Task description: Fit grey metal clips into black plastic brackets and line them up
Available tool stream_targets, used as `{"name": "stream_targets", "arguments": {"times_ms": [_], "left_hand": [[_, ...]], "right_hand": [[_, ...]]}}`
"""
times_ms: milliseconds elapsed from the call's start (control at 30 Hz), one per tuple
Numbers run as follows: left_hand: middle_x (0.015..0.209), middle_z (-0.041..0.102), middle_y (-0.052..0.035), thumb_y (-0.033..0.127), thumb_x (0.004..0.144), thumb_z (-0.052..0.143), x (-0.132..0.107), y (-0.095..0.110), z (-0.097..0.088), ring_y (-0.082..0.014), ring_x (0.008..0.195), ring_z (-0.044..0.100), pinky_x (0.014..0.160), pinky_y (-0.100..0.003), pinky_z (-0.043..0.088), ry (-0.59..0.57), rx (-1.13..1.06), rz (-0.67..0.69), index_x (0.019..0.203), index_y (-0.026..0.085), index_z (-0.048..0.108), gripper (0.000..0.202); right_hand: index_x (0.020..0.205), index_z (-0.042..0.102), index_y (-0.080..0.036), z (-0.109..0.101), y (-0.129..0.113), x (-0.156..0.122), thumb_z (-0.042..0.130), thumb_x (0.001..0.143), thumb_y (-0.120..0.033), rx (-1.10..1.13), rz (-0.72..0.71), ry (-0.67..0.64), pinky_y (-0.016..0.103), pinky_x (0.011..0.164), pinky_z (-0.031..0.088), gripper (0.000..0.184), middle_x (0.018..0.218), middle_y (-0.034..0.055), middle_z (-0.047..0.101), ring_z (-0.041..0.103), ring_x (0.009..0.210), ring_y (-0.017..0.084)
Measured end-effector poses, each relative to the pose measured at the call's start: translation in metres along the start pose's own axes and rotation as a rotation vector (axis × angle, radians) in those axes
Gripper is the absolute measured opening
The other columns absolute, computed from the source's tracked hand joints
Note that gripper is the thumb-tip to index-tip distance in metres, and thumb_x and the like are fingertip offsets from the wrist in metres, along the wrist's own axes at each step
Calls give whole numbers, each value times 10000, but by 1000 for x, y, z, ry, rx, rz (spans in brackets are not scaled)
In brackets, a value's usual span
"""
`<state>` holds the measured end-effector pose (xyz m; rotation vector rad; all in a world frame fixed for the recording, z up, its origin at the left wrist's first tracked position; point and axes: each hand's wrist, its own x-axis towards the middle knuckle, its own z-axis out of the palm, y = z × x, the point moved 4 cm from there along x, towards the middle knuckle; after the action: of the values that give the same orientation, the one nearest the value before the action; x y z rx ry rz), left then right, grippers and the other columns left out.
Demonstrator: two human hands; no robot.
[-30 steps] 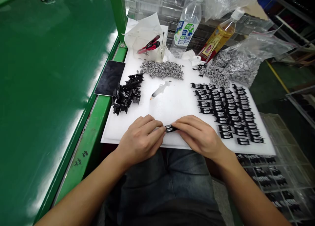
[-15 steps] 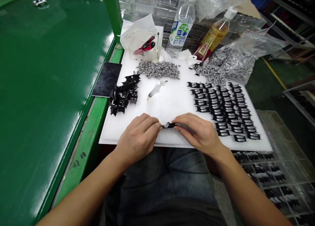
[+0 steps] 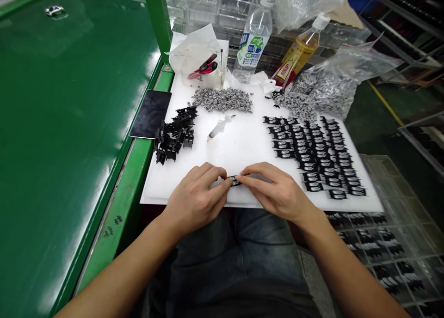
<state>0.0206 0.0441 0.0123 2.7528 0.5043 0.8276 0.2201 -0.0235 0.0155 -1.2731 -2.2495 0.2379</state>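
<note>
Between my fingertips, near the front edge of the white board [image 3: 194, 170], is a small black plastic bracket [image 3: 235, 182] with grey metal on it. My left hand [image 3: 199, 195] pinches its left end. The fingers of my right hand [image 3: 277, 188] close on its right side and partly cover it. Beyond my hands lies a syringe [image 3: 218, 128] with an orange tip. A tangled heap of black brackets [image 3: 175, 131] is to the left, and a pile of small grey metal pieces [image 3: 222, 100] lies farther back. Rows of black brackets with grey pieces [image 3: 312, 151] fill the right side.
A dark tablet-like slab [image 3: 151, 113] rests on the green rail at left. Behind stand a clear bottle [image 3: 253, 40], a tea bottle [image 3: 300, 52] and a box with a red cutter [image 3: 204, 70]. A plastic bag of grey pieces [image 3: 333, 87] lies back right; compartment trays [image 3: 398, 207] sit below.
The bracket has turned between my hands, and its face now shows more. My right fingers have moved left over it, closer to my left fingertips.
</note>
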Motion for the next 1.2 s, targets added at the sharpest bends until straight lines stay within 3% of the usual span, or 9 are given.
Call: {"name": "stream_targets", "arguments": {"times_ms": [267, 467, 767, 1033, 1200], "left_hand": [[1056, 681, -135, 125, 989, 610, 2, 1, 0, -234, 898, 577, 778, -405, 559, 16, 6, 40, 1201, 94, 720, 240], [1052, 691, -145, 119, 978, 627, 2, 4, 0, -233, 874, 569, 746, -402, 552, 29, 33, 65, 1195, 75, 714, 238], [1056, 695, -123, 126, 961, 676, -2, 0, 1, -238, 912, 605, 763, -403, 549, 48, -18, 59, 1185, 143, 734, 232], [1042, 693, -111, 106, 957, 679, -3, -1, 1, -233, 901, 599, 743, -394, 519, 47, -32, 55, 1171, 140, 717, 220], [1073, 702, -110, 74, 944, 692, -2, -2, 0, -224, 902, 599, 758, -391, 519, 57, -34, 70, 1244, 135, 669, 307]], "right_hand": [[1402, 661, -167, 1, 0, 3, 615, 984, -27, -36, 1, -12, 438, 982, 594, 442, 1253, 166, 690, 659, 1156, 261], [1394, 655, -172, -2, -2, 2, 635, 979, -25, -51, -33, 42, 417, 972, 608, 440, 1241, 160, 706, 671, 1147, 243], [1292, 725, -154, -3, -7, -1, 683, 949, -11, -140, -99, 79, 421, 949, 606, 374, 1218, 167, 735, 692, 1132, 258], [1410, 636, -149, -3, 1, 4, 639, 998, -89, -39, 15, 34, 413, 1011, 566, 417, 1305, 162, 695, 661, 1184, 247], [1258, 699, -174, -8, -1, 11, 614, 1042, -215, -138, 137, -53, 472, 993, 515, 236, 1356, 149, 675, 650, 1177, 275]]}}
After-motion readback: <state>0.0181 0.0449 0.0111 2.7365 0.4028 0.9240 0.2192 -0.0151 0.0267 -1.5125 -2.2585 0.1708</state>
